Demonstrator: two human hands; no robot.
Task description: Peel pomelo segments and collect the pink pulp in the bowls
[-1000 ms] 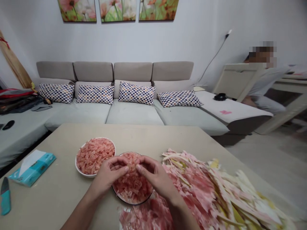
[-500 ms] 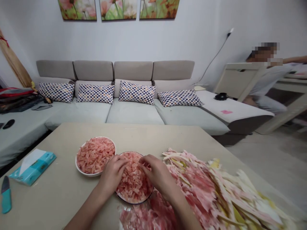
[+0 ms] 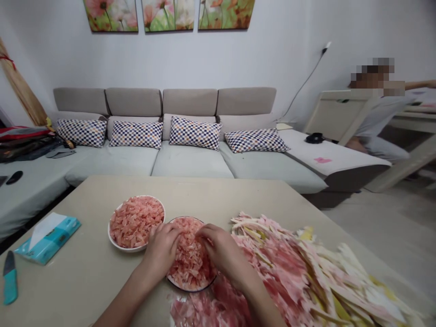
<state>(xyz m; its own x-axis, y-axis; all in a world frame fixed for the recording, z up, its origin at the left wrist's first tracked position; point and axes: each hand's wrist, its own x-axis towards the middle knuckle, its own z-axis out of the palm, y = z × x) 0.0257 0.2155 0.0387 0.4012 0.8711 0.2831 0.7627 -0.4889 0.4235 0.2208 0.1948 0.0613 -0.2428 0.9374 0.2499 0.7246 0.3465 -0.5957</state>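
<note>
A round dark-rimmed plate (image 3: pixel 191 289) at the table's near middle is heaped with loose pink pomelo pulp (image 3: pixel 189 261). My left hand (image 3: pixel 162 245) rests at the heap's left side, its fingers bent and closed on the pulp. From the right, my right hand (image 3: pixel 218 245) reaches over the same heap, thumb and fingers pinched together at the pulp. The fingertips of both hands are partly hidden. Just left of my left hand stands a white plate (image 3: pixel 112 238) piled with more pulp. Pomelo peel and pink membranes (image 3: pixel 282 263) lie spread beside and under my right forearm.
On the table's left are a blue tissue pack (image 3: pixel 51 238) and a knife (image 3: pixel 10 281) with a teal handle. Behind the table (image 3: pixel 204 190) runs a long grey sofa (image 3: pixel 190 159) with checkered cushions. A person (image 3: pixel 378 118) sits on a chair at the far right.
Both hands have stayed at the plate, with only slight shifts of the fingers over the pulp. The whole view has moved down slightly.
</note>
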